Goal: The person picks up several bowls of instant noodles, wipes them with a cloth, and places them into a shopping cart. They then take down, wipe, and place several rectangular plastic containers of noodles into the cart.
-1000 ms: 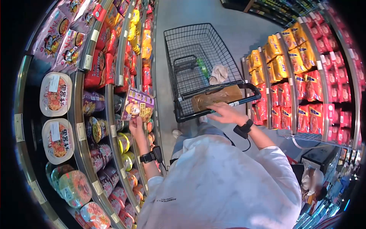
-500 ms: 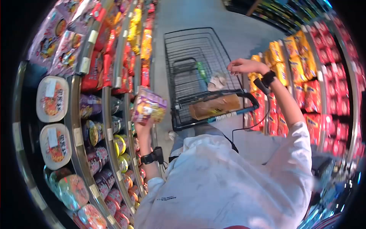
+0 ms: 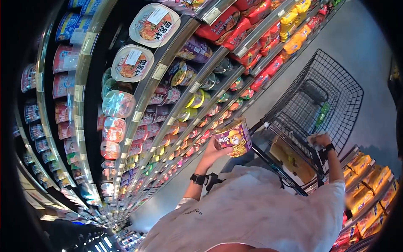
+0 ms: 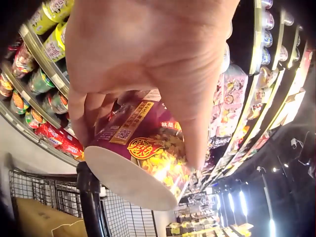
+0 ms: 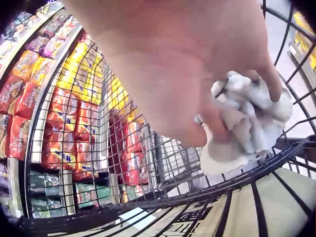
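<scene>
My left hand (image 3: 214, 154) grips a purple instant noodle cup (image 3: 237, 140) with a cartoon figure on it. In the left wrist view the cup (image 4: 143, 143) tilts, its white base turned to the camera, with fingers and thumb on either side. Inside the wire shopping cart (image 3: 351, 105), my right hand (image 3: 322, 139) holds a crumpled whitish, cloth-like bundle (image 5: 249, 133). Its thumb and fingers curl over the folds, close above the cart's wire in the right wrist view.
A brown cardboard box (image 3: 289, 157) lies near the cart handle (image 3: 279, 170), and a green bottle (image 3: 322, 113) farther in. Shelves of noodle cups and bowls (image 3: 119, 104) line the left side. Yellow noodle packs (image 3: 361, 197) fill a rack to the right.
The view has swung left, so the cart now appears farther right. My right hand has gone from above the cart down to the whitish bundle. The left hand still holds the noodle cup.
</scene>
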